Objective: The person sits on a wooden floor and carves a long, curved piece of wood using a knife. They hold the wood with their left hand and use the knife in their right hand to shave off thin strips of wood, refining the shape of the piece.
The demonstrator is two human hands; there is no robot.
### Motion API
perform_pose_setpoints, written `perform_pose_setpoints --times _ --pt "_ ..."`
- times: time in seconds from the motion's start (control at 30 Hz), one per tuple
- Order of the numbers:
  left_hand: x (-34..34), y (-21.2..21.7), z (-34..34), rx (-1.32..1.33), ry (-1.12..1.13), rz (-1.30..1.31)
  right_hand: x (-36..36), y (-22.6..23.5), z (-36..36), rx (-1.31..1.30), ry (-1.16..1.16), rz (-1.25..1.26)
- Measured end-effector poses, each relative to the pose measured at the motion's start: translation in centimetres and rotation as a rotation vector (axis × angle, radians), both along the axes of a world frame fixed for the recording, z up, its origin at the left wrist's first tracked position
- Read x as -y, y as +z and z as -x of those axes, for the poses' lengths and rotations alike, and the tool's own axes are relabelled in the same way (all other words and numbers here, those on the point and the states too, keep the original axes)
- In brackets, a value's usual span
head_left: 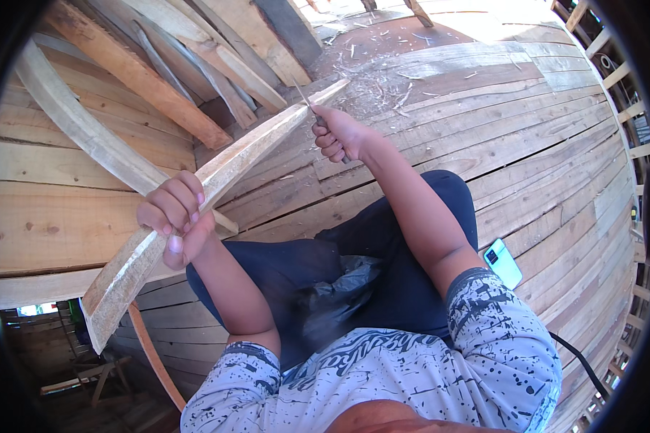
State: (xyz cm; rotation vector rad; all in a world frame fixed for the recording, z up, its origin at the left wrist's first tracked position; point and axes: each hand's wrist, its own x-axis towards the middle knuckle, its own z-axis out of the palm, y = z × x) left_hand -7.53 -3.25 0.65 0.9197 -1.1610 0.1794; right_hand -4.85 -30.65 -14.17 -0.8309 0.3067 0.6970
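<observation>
A long, slightly curved wooden beam [242, 153] slants from the lower left up to the far middle, its faces pale and rough. My left hand [177, 216] is wrapped round it near its lower, thicker end. In my right hand [336, 135] is a knife [301, 89], its handle in my closed fingers and its thin blade at the beam's far, tapering end. Whether the blade's edge touches the wood is hard to make out. I sit with bent legs in dark trousers, and a crumpled dark plastic piece [347, 285] lies in my lap.
Several wooden planks [141, 76] lean at the upper left, beside a curved timber [97, 137] passing behind the beam. Wood shavings [390, 94] litter the plank floor [440, 137]. A light blue phone [503, 263] lies right of my knee, and a black cable [585, 364] runs at lower right.
</observation>
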Motion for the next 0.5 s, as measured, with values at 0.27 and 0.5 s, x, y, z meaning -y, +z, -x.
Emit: perform_pose_setpoints --times 0.27,0.5 --pt "-0.2 -0.2 -0.1 -0.032 0.068 0.092 -2.8 2.5 0.9 0.056 -0.168 0.653" --pt "0.5 0.3 0.2 0.036 -0.030 -0.017 -0.5 0.7 -0.2 0.130 -0.232 0.733"
